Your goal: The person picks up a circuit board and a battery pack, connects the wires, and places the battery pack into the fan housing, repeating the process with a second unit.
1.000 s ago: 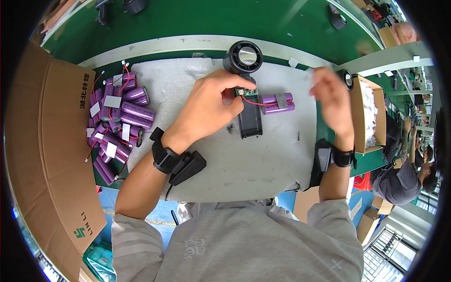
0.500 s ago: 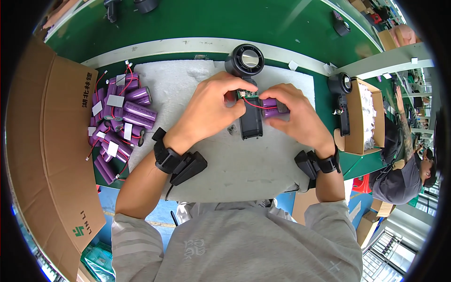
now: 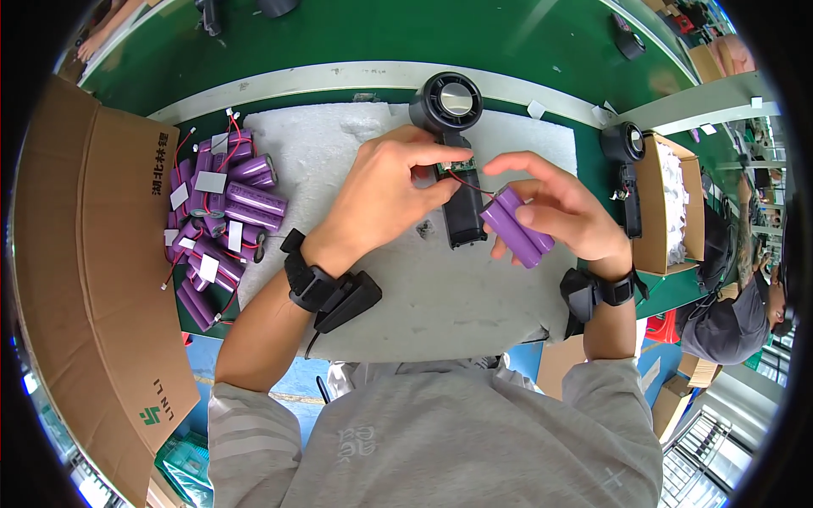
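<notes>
Near the frame's centre, the left hand (image 3: 385, 182) arches palm-down, thumb and forefinger holding the opened black handheld fan (image 3: 464, 207) by its circuit board (image 3: 459, 165). Right of centre, the right hand (image 3: 572, 216), its forefinger raised, grips a tilted purple battery pair (image 3: 518, 227) wired to the board. White labels mark the battery pile (image 3: 254, 203) at left; the far-left carton (image 3: 93, 279) bears dark lettering and a green emblem; the grey shirt (image 3: 440, 432), lower centre, carries faint print.
</notes>
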`<state>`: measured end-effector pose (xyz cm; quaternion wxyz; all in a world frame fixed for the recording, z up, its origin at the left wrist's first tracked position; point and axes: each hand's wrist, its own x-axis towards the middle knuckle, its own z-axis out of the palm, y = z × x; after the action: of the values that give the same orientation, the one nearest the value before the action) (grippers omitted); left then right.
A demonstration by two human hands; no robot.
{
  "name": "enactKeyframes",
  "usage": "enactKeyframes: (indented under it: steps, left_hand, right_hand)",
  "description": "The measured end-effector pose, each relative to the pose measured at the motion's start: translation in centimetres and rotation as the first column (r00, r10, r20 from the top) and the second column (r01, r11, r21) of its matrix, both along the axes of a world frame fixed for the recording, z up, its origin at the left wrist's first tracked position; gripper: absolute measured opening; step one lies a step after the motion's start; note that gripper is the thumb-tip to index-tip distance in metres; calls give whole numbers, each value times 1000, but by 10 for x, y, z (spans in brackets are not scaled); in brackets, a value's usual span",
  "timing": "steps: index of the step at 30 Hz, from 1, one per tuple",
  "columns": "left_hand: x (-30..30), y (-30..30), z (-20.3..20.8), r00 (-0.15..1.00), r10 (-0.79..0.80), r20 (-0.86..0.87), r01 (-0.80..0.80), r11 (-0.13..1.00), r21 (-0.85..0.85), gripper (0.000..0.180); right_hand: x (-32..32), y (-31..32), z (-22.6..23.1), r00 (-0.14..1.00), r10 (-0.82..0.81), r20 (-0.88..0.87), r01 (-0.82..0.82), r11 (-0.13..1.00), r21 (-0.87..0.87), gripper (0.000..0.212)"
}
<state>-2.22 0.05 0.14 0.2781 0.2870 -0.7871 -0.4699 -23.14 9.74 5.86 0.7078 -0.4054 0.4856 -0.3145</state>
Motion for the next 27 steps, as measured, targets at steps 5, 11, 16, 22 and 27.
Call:
enactKeyframes:
  steps: [5,11,16,22,27]
  left_hand:
    - [-2,1,1,1000,24,8,-23,995,-97,30]
    - [-2,0,-1,1000,29,-1,-29,989,-145,29]
    - [-2,0,-1,1000,23,-1,-23,987,-157,28]
    - [-1,-2,-1,999,9,31,-3,983,-182,31]
    - [1,-4,-1,1000,-21,6,21,986,-164,28]
  right_hand:
    - [3,7,-10,975,37,219,-26,998,-52,82]
    - [1,0,-3,986,38,162,-38,999,-5,94]
    - [-8,-6,-10,999,-11,39,12,999,-34,92]
    - [-10,-4,-16,998,-48,35,49,998,-32,87]
    - [2,-5,-19,997,3,-77,-12,993,-119,85]
